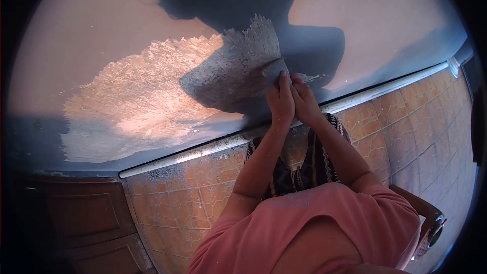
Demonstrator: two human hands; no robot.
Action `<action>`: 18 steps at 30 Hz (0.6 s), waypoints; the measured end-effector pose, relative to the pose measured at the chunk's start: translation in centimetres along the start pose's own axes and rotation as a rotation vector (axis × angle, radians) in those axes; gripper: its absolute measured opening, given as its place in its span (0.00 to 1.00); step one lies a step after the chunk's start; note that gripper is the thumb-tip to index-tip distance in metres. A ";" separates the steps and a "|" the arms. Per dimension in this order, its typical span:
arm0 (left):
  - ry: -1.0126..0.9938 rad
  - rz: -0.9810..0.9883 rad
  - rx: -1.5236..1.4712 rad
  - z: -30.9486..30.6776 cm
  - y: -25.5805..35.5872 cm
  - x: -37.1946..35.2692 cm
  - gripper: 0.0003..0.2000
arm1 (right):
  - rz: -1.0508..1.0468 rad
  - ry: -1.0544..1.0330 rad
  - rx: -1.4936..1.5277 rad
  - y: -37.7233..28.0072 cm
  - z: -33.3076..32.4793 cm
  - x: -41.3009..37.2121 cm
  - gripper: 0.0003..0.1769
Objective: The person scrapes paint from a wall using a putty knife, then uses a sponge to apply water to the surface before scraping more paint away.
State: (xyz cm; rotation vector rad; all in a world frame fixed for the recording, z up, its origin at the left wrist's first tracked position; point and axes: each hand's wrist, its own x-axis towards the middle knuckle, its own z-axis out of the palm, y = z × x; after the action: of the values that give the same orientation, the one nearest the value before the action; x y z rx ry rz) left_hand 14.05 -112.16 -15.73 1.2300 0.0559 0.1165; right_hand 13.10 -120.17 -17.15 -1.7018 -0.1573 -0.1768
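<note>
Both hands are together at the wall (193, 0), near the right edge of a large scraped patch (147, 81) with a rough, pale surface. A flat scraper (274, 66) lies with its blade against the wall at the patch's edge. My left hand (281, 100) is closed round the scraper, its thumb stretched along the tool. My right hand (304, 100) is pressed beside it, fingers wrapped at the same tool. The handle is mostly hidden by the hands. A small bare streak (308, 77) shows just right of the fingers.
A pale baseboard (187, 156) runs along the foot of the wall, with flakes of debris (165, 172) on the orange tiled floor (167, 203). Brown wooden panels (86, 215) stand at lower left. A brown chair-like object (418, 205) is at lower right. A head-shaped shadow falls on the wall.
</note>
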 end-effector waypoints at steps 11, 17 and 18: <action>-0.052 0.100 0.163 0.1 2.0 0.2 0.22 | 0.086 0.032 0.089 0.6 0.7 0.3 0.23; -0.101 0.069 0.087 -0.9 4.1 0.2 0.22 | 0.096 0.030 0.201 -2.7 2.0 -0.1 0.24; -0.117 0.060 0.079 -1.1 4.4 0.4 0.22 | 0.170 0.020 0.247 -3.0 2.2 0.0 0.24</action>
State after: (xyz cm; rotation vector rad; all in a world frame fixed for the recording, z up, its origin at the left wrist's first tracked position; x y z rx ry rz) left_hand 14.10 -109.64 -11.91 1.3161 -0.0788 0.0954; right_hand 12.54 -117.58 -14.57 -1.4584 -0.0175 -0.0452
